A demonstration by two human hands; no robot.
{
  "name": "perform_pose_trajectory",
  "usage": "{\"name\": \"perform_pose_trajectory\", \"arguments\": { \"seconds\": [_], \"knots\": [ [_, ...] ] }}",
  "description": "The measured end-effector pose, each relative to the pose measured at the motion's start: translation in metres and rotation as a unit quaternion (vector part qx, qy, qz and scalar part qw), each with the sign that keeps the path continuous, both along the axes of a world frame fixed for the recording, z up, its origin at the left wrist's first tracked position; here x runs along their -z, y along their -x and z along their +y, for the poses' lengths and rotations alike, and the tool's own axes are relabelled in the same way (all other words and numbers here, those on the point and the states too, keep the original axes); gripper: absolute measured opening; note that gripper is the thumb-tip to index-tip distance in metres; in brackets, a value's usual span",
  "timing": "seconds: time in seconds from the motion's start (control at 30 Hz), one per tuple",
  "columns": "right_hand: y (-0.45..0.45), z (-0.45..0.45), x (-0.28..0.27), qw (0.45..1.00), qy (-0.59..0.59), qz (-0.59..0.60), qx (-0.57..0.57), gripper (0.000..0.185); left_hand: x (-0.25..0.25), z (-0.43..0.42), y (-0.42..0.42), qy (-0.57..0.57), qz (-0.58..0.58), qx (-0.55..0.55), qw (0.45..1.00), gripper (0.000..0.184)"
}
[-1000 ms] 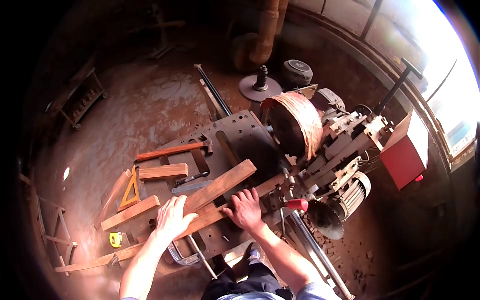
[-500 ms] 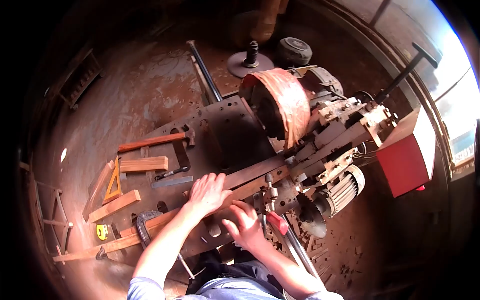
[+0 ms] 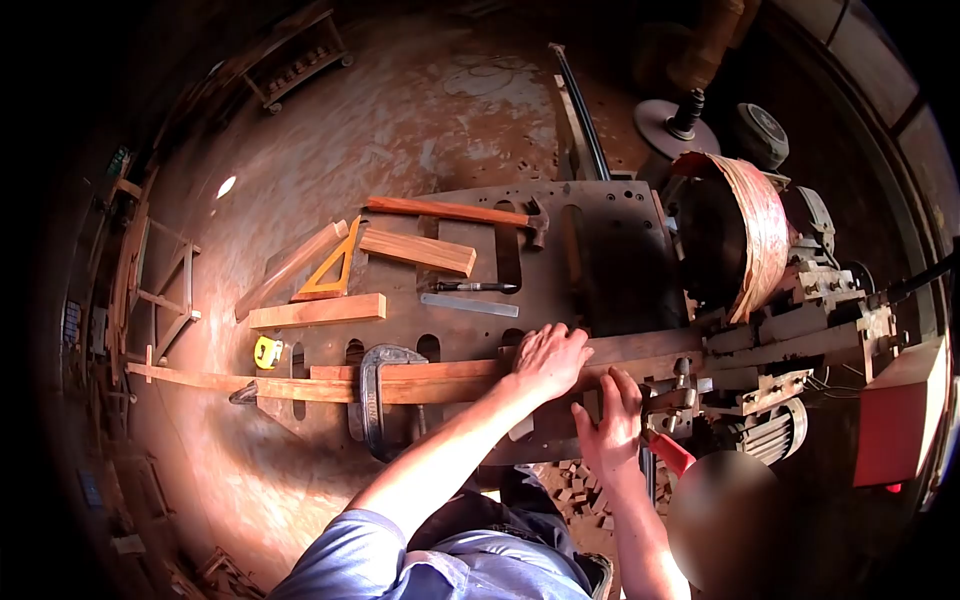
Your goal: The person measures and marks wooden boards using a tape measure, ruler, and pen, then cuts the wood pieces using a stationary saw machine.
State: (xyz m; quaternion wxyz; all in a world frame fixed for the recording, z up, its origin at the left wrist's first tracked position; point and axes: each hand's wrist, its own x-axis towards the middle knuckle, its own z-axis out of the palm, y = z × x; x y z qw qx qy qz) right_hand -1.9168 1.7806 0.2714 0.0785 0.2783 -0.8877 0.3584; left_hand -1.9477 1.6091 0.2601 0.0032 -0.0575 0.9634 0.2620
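Note:
My left hand (image 3: 548, 362) lies palm down over a flat wooden board (image 3: 655, 346), its fingers extended toward the far side. The board lies along a long wooden strip (image 3: 450, 382) on the metal machine table (image 3: 625, 280). Just to the right, my right hand (image 3: 610, 425) has its thumb and fingers apart, with the fingertips at the strip's near edge. A metal C-clamp (image 3: 372, 405) grips the strip left of my hands. Beside my right hand is a toggle clamp with a red handle (image 3: 670, 454). My palms hide part of the board.
On the table lie a hammer (image 3: 450, 209), wooden blocks (image 3: 318, 311), a yellow set square (image 3: 335, 264), a pen (image 3: 470, 287), a metal ruler (image 3: 470, 304) and a tape measure (image 3: 267, 352). To the right stand a motor (image 3: 775, 430), red-wrapped drum (image 3: 752, 230) and red box (image 3: 900, 420).
My view has turned, so the table now lies level and sits farther right. Both hands stay beside the strip; my left fingers have shifted slightly over the board.

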Motion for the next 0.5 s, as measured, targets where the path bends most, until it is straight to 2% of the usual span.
{"name": "perform_pose_trajectory", "arguments": {
  "seconds": [0.1,0.2,0.23,0.3,0.37,0.4,0.43,0.5],
  "knots": [
    [0.006,-0.008,-0.003,0.99,-0.139,0.006,0.0,0.071,0.0,-0.004,0.003,0.0,0.001,-0.024,1.0,0.027],
    [0.019,-0.017,-0.001,0.947,-0.32,-0.03,0.015,0.084,0.002,-0.003,0.003,0.002,-0.002,-0.028,1.0,0.026],
    [0.02,-0.021,-0.006,0.936,-0.351,-0.031,0.018,0.071,0.002,-0.004,0.003,0.012,-0.001,-0.02,1.0,0.026],
    [0.03,-0.025,0.022,0.911,-0.408,0.028,0.056,0.054,0.003,-0.004,0.006,0.024,-0.02,-0.005,1.0,0.027],
    [0.04,-0.027,0.03,0.919,-0.375,0.042,0.112,0.047,-0.007,-0.008,0.002,0.029,-0.016,0.024,0.999,0.028],
    [0.04,-0.029,0.029,0.917,-0.376,0.063,0.116,0.047,-0.007,-0.011,-0.002,0.03,0.003,0.035,0.999,0.033],
    [0.04,-0.03,0.03,0.916,-0.375,0.083,0.115,0.046,-0.009,-0.014,-0.007,0.029,0.033,0.07,0.997,0.046],
    [0.039,-0.03,0.022,0.911,-0.391,0.082,0.106,0.046,-0.023,-0.012,-0.017,0.092,0.001,0.139,0.986,0.078]
  ]
}}
